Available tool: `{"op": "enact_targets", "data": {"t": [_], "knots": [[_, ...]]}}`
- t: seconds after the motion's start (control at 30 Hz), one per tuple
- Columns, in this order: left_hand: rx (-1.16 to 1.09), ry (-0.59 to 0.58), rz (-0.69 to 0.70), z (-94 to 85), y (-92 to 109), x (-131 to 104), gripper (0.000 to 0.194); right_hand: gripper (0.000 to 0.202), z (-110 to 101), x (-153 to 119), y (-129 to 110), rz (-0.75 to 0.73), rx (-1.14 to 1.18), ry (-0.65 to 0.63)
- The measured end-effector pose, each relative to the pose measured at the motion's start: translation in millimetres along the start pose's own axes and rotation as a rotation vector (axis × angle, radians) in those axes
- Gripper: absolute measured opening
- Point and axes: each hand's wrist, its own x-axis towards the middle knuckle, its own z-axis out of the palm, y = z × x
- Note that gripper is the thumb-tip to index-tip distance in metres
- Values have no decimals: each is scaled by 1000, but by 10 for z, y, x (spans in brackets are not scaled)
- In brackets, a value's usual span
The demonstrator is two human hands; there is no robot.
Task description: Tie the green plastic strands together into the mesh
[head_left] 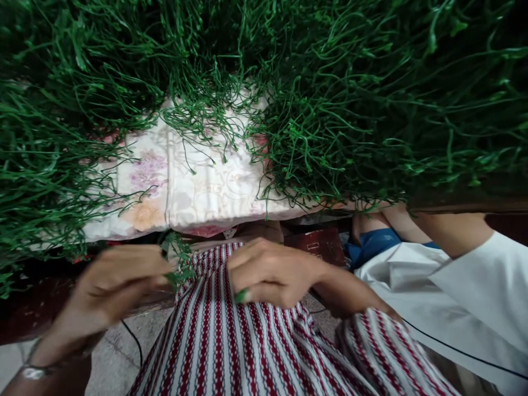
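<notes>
My left hand [124,280], smeared by motion, is closed in a pinch at the front of the table. A small green plastic-looking sprig [180,253] hangs at its fingertips, in front of my striped clothing. My right hand [274,272] is closed too, fingers curled under, a short way to the right of the sprig. Green shows at the tip of its thumb; whether that is a nail or a piece of plant, I cannot tell. Anything inside the right fingers is hidden.
Heaps of thin green stems [350,99] cover much of the table, some hanging over its front edge. Between them shows a floral tablecloth [206,192]. A person in a white garment [474,291] sits close on the right. A dark cord [134,335] hangs low at the left.
</notes>
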Motion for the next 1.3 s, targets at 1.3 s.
{"op": "enact_targets", "data": {"t": [1.3], "knots": [[-462, 127, -407, 303, -46, 365, 10, 10, -74, 378, 98, 135, 7, 580]]}}
